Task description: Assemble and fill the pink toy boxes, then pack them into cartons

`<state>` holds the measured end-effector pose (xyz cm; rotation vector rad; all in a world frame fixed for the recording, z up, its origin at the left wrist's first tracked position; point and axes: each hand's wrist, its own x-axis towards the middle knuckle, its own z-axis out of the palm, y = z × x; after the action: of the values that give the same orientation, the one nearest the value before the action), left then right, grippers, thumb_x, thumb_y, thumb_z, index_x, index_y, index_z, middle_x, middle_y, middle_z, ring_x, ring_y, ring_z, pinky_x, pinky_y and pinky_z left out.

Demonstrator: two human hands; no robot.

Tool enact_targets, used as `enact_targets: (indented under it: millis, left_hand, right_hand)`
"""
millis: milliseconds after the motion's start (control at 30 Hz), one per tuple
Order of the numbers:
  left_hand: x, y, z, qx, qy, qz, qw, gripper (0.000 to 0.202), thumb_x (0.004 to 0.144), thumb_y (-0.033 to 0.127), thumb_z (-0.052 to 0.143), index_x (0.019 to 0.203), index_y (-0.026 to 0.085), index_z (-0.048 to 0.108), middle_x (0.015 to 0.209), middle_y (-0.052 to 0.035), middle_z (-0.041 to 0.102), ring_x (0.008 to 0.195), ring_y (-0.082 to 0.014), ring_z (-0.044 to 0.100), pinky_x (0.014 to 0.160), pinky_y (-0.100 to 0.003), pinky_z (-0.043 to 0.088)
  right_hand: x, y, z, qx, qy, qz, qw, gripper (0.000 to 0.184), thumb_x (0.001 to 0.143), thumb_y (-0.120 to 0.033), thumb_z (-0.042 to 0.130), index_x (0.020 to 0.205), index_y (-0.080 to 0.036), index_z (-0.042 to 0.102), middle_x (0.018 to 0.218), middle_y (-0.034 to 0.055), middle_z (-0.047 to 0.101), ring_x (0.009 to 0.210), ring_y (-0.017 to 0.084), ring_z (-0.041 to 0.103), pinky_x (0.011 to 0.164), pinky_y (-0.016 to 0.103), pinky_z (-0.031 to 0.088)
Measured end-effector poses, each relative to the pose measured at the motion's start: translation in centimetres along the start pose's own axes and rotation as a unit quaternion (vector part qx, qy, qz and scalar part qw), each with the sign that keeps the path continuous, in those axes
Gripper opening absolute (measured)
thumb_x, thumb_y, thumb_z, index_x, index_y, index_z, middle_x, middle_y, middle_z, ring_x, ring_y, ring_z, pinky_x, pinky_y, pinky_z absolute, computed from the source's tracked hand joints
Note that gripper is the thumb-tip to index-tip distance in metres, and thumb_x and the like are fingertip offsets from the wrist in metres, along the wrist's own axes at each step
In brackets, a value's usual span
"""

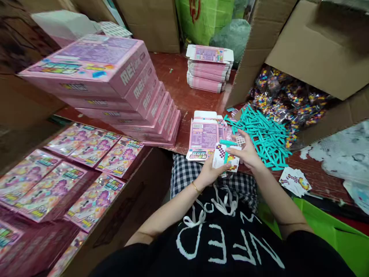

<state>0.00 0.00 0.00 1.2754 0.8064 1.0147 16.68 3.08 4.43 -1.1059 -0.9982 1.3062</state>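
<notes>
My left hand (210, 172) is closed on the lower edge of a small printed card (222, 156) with a pixel pattern, held over my lap. My right hand (247, 153) pinches the same card from the right, together with a teal plastic tool (228, 143) and a small clear grid piece (240, 140). Just beyond my hands lies a short stack of flat pink box blanks (203, 138) on the red table (178, 86). A heap of teal tools (263, 134) sits to the right of it.
Closed pink boxes (115, 82) are stacked at the left, with more in an open carton (66, 169) below. Another pile of flat blanks (209, 69) lies farther back. A big cardboard box holds bagged colourful beads (288, 98). Loose cards (294, 180) and a green bin (334, 231) are at my right.
</notes>
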Motion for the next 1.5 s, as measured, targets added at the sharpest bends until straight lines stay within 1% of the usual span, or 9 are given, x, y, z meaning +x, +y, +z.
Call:
enact_targets:
  millis: [133, 267, 400, 533, 733, 967, 1133, 1367, 1500]
  left_hand:
    - [1.6, 2.3, -2.6, 0.107, 0.017, 0.059, 0.992, 0.074, 0.075, 0.051, 0.079, 0.132, 0.017, 0.047, 0.128, -0.0148, 0.062, 0.115, -0.0289, 0.062, 0.103, -0.047, 0.049]
    - [3.4, 2.9, -6.8, 0.285, 0.199, 0.156, 0.925, 0.099, 0.066, 0.057, 0.084, 0.142, 0.016, 0.036, 0.142, -0.0194, 0.045, 0.134, -0.0342, 0.045, 0.115, -0.053, 0.035]
    - [4.1, 0.5, -10.2, 0.377, 0.271, 0.100, 0.880, 0.106, 0.061, 0.058, 0.086, 0.144, 0.014, 0.036, 0.144, -0.0224, 0.043, 0.140, -0.0406, 0.037, 0.116, -0.059, 0.028]
    - [4.1, -2.2, -11.2, 0.369, 0.255, 0.066, 0.891, 0.102, 0.062, 0.056, 0.086, 0.143, 0.016, 0.038, 0.140, -0.0208, 0.050, 0.133, -0.0393, 0.046, 0.112, -0.058, 0.036]
    - [3.2, -0.4, -10.6, 0.325, 0.264, 0.074, 0.905, 0.109, 0.058, 0.051, 0.090, 0.145, 0.015, 0.035, 0.146, -0.0229, 0.046, 0.138, -0.0403, 0.043, 0.115, -0.059, 0.033]
    - [-2.5, 5.1, -6.3, 0.044, 0.148, 0.025, 0.988, 0.069, 0.061, 0.041, 0.090, 0.116, 0.018, 0.055, 0.108, -0.0084, 0.071, 0.092, -0.0236, 0.072, 0.083, -0.039, 0.060]
    - [-4.9, 5.3, -4.8, 0.053, 0.159, 0.017, 0.986, 0.064, 0.061, 0.038, 0.090, 0.110, 0.018, 0.055, 0.104, -0.0065, 0.071, 0.090, -0.0210, 0.070, 0.082, -0.037, 0.059]
    - [-5.0, 3.4, -5.1, 0.106, 0.186, 0.078, 0.974, 0.084, 0.065, 0.045, 0.088, 0.131, 0.019, 0.042, 0.125, -0.0124, 0.062, 0.109, -0.0245, 0.065, 0.095, -0.041, 0.055]
    - [-4.9, 2.6, -5.3, 0.152, 0.188, 0.100, 0.965, 0.077, 0.070, 0.044, 0.085, 0.131, 0.022, 0.045, 0.123, -0.0092, 0.061, 0.105, -0.0211, 0.064, 0.092, -0.036, 0.054]
  right_hand:
    - [1.7, -1.6, 1.2, -0.042, -0.056, 0.006, 0.998, 0.061, 0.046, -0.032, 0.096, 0.098, -0.020, 0.067, 0.096, 0.0032, 0.075, 0.086, 0.023, 0.072, 0.085, 0.043, 0.060]
    - [10.2, -3.1, 2.4, 0.020, -0.032, -0.078, 0.996, 0.060, 0.044, -0.032, 0.097, 0.094, -0.021, 0.065, 0.090, 0.0004, 0.075, 0.083, 0.021, 0.072, 0.085, 0.040, 0.060]
    - [21.0, -2.6, 3.6, 0.095, 0.008, -0.126, 0.987, 0.055, 0.046, -0.034, 0.095, 0.089, -0.022, 0.062, 0.088, -0.0013, 0.076, 0.091, 0.020, 0.071, 0.091, 0.038, 0.058]
    - [24.9, 0.5, 5.2, 0.060, -0.024, -0.007, 0.998, 0.052, 0.039, -0.024, 0.095, 0.077, -0.020, 0.060, 0.073, -0.0015, 0.074, 0.077, 0.019, 0.070, 0.082, 0.037, 0.060]
    - [18.6, 0.9, 7.6, -0.056, -0.253, 0.058, 0.964, 0.056, 0.040, -0.025, 0.096, 0.086, -0.015, 0.066, 0.079, 0.0033, 0.076, 0.068, 0.016, 0.068, 0.069, 0.031, 0.058]
    - [4.6, -6.2, 6.8, -0.259, -0.257, -0.190, 0.912, 0.064, 0.058, -0.038, 0.092, 0.114, -0.020, 0.066, 0.113, 0.0065, 0.070, 0.100, 0.023, 0.067, 0.089, 0.038, 0.055]
    - [-0.2, -6.6, 2.8, -0.355, -0.330, -0.191, 0.853, 0.074, 0.061, -0.046, 0.090, 0.127, -0.026, 0.062, 0.120, 0.0059, 0.068, 0.109, 0.026, 0.065, 0.092, 0.040, 0.054]
    - [-2.9, -2.9, 2.1, -0.372, -0.261, -0.283, 0.845, 0.026, 0.090, -0.047, 0.065, 0.089, -0.022, 0.071, 0.084, 0.0043, 0.072, 0.085, 0.020, 0.066, 0.091, 0.041, 0.050]
    - [-3.1, 0.2, 1.6, -0.298, -0.084, -0.291, 0.905, 0.033, 0.086, -0.053, 0.067, 0.103, -0.025, 0.069, 0.113, 0.0085, 0.068, 0.109, 0.024, 0.063, 0.101, 0.045, 0.048]
